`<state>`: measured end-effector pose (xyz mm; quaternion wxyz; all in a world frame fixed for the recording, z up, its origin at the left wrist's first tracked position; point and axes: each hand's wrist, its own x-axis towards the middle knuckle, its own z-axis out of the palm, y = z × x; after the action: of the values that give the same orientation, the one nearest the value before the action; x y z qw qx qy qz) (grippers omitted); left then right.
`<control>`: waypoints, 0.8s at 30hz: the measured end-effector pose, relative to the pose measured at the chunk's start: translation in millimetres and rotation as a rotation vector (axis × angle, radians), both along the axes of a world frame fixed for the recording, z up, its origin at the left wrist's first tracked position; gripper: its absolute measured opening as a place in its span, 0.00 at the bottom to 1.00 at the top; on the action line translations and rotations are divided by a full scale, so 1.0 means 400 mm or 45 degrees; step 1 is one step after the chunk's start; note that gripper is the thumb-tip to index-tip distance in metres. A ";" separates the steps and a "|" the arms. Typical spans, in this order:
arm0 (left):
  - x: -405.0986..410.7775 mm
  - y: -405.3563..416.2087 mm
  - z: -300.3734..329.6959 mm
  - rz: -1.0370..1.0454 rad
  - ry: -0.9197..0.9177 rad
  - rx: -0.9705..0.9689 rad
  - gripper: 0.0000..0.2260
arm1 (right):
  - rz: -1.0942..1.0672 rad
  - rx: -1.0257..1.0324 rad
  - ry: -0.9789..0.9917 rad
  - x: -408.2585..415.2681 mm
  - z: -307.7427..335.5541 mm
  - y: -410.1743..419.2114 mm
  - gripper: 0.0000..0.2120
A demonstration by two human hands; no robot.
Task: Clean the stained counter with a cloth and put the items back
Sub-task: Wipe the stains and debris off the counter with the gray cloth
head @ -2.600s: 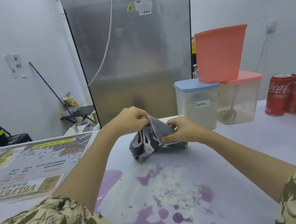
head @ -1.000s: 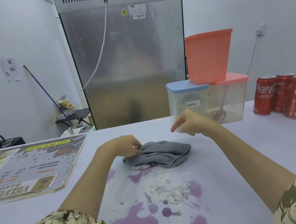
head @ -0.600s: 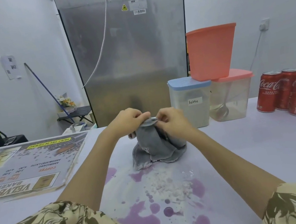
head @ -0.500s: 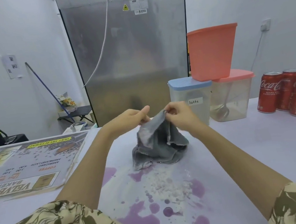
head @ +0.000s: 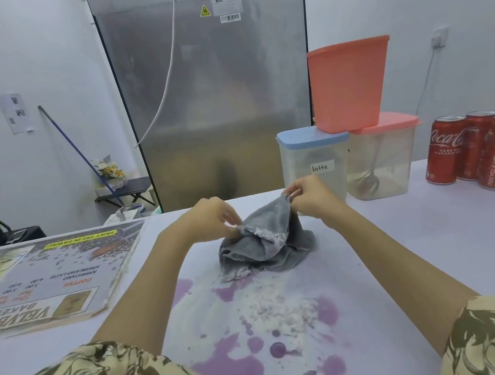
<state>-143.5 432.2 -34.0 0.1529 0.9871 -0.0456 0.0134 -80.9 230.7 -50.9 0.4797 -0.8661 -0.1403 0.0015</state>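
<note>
A grey cloth (head: 264, 243), smeared with white powder, sits crumpled on the white counter (head: 410, 242) beyond the spill. My left hand (head: 212, 217) pinches its left edge and my right hand (head: 309, 195) pinches a corner lifted above the heap. Purple liquid stains (head: 233, 374) and a patch of white powder (head: 285, 311) cover the counter between the cloth and me.
A menu board (head: 43, 278) lies flat at the left. A blue-lidded container labelled latte (head: 313, 164), a pink-lidded container with a ladle (head: 384, 159) and an orange tub (head: 349, 83) stand behind the cloth. Red cola cans (head: 486, 149) are at the right. A steel fridge (head: 212, 95) stands behind.
My hands have spread apart along the cloth's edge, the left one dropping lower, and the cloth has opened out wider, showing its powdery side.
</note>
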 end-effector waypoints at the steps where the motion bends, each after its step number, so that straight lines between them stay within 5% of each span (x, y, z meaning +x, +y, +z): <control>1: -0.002 0.000 -0.001 0.014 -0.095 0.030 0.10 | 0.017 -0.011 0.009 -0.004 0.006 0.000 0.10; 7: -0.005 -0.048 0.044 0.078 -0.418 -0.067 0.11 | 0.159 0.170 -0.026 -0.082 0.101 -0.007 0.12; 11: 0.006 -0.092 0.107 0.034 -0.553 -0.063 0.07 | 0.179 -0.146 -0.229 -0.132 0.121 0.020 0.28; 15: 0.004 -0.100 0.159 0.016 -0.663 0.020 0.10 | 0.062 -0.326 -0.405 -0.134 0.122 0.035 0.26; 18: 0.001 -0.104 0.179 0.001 -0.672 0.016 0.10 | 0.150 -0.170 -0.257 -0.147 0.153 0.026 0.28; 24: -0.018 -0.081 0.224 0.021 -0.753 -0.214 0.11 | -0.191 -0.245 -0.454 -0.125 0.164 -0.010 0.05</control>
<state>-150.9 400.0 55.7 0.2141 0.9246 -0.0788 0.3051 -130.9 226.8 14.6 0.3612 -0.9025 -0.1574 -0.1739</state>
